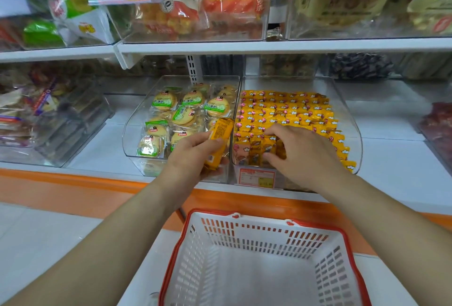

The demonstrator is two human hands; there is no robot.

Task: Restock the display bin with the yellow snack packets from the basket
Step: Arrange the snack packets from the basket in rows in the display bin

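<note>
In the head view, a clear display bin (350, 119) is seen on a white shelf (396, 159), and it is filled with rows of yellow snack packets (288, 112) up to its front wall. The right hand (302, 152) is laid inside the bin over the front row. Its fingers are bent, and the thumb and forefinger are set at either side of a few upright packets; whether these are pinched or only pressed cannot be told.

A bundle of yellow packets (220, 134) is gripped by the left hand (193, 155), with the fingers curled round it. The bundle is held tilted just left of the bin's near left corner, in front of a neighbouring bin (132, 134) in which round biscuits in green-labelled wrappers (216, 106) are kept.

A white basket (244, 239) with a red rim is placed below both forearms, near the shelf's orange edge. A price label (256, 177) is fixed on the display bin's front.
</note>
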